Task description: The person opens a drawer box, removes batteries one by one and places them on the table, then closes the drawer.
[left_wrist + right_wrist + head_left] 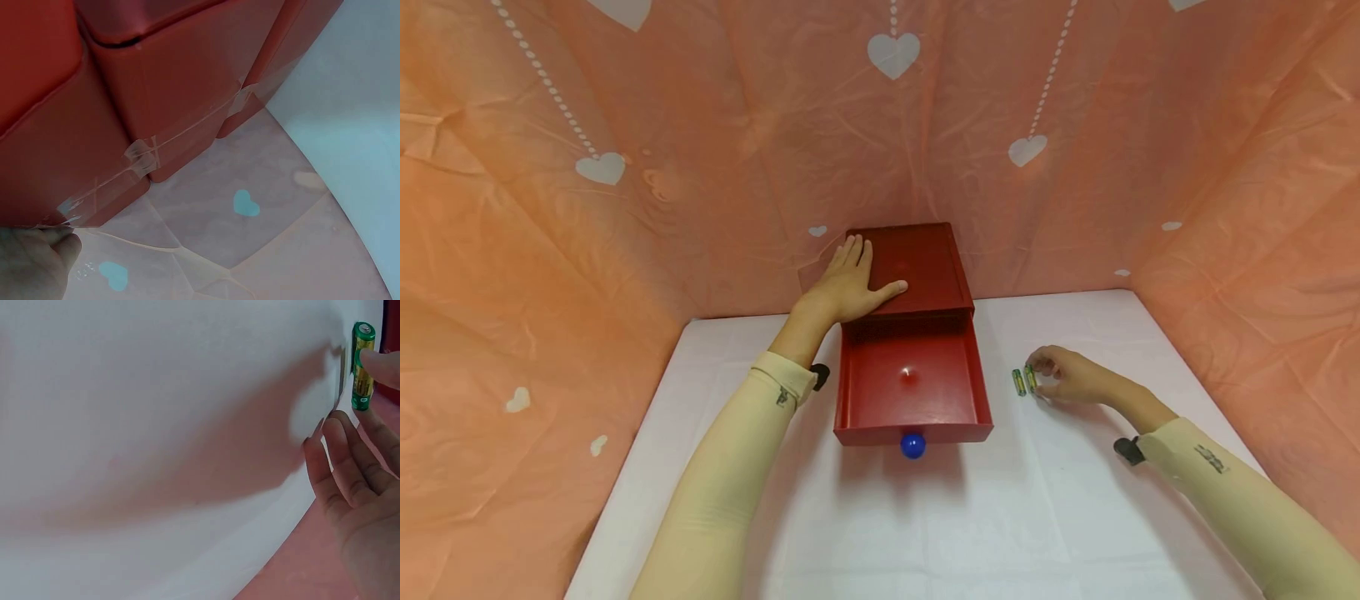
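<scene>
My left hand (844, 287) lies on top of a red box (917, 267), fingers spread toward its back left corner. Below that top, a red drawer (880, 392) with a blue round knob (913, 446) stands pulled out. To the right of the drawer, my right hand (1071, 375) pinches a green and yellow battery (1030, 378) between thumb and index finger. A second battery (1018, 382) lies close beside it on the white surface. The right wrist view shows the thumb against the pinched battery (363, 387), the other fingers loosely bent.
Orange cloth (760, 125) with white hearts rises behind the box and on both sides. A white cloth (1000, 517) covers the table. Clear tape (144, 156) runs along the red box's side in the left wrist view.
</scene>
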{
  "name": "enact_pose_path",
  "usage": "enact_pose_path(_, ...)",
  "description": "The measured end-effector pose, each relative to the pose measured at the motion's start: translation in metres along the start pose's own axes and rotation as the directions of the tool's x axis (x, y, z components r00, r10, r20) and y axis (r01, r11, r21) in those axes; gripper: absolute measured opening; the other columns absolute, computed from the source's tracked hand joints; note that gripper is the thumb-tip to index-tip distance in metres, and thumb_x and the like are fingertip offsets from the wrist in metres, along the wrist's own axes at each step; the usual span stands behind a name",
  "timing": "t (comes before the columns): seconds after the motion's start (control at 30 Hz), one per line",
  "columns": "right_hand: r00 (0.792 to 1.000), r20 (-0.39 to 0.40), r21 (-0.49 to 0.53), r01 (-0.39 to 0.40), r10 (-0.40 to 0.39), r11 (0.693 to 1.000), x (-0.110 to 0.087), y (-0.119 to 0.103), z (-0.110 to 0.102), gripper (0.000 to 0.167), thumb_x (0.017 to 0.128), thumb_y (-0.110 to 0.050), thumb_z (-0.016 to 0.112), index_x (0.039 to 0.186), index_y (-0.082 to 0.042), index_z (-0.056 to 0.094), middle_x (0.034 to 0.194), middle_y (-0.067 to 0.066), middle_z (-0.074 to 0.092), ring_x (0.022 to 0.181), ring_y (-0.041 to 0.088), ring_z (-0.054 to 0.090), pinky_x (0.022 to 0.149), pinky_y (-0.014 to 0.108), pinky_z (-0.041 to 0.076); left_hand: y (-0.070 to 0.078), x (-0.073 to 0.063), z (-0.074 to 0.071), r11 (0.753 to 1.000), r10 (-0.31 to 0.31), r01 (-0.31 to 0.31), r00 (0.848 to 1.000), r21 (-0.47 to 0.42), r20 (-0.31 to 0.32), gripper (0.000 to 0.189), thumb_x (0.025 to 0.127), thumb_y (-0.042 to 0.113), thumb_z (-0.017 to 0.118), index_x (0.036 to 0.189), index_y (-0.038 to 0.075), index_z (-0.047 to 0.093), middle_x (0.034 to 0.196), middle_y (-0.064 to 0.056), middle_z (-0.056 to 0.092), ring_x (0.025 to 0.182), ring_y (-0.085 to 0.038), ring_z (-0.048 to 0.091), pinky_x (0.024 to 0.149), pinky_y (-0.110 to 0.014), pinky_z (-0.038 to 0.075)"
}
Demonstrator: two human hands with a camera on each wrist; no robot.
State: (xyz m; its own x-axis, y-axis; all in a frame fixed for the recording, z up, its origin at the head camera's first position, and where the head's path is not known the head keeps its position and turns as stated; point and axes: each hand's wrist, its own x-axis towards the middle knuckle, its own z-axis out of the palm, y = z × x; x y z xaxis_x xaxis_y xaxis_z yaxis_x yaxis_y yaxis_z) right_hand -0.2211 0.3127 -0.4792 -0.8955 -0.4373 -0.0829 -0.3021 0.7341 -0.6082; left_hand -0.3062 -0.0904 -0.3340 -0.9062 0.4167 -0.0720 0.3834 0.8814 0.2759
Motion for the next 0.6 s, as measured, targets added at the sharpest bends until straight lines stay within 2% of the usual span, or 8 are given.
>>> enact_pose_path(0.6, 1.000, 0.009, -0.014, 0.012, -0.011, 1.000, 0.0028, -0.0030, 0.0038, 0.044, 0.090, -0.002, 0.083, 0.128, 0.011, 0.064, 0.114, 0.017, 0.063, 0.105, 0.033, 0.059, 0.096, 0.054, 0.054, -0.0010, 0.0016, 0.0011, 1.000, -0.001, 0.001, 1.000, 0.008, 0.008, 0.108, 0.105, 0.075, 0.041, 0.171, -0.001, 0.003, 0.179, -0.019, -0.007, 0.166, -0.028, -0.014, 0.134, -0.037, -0.007)
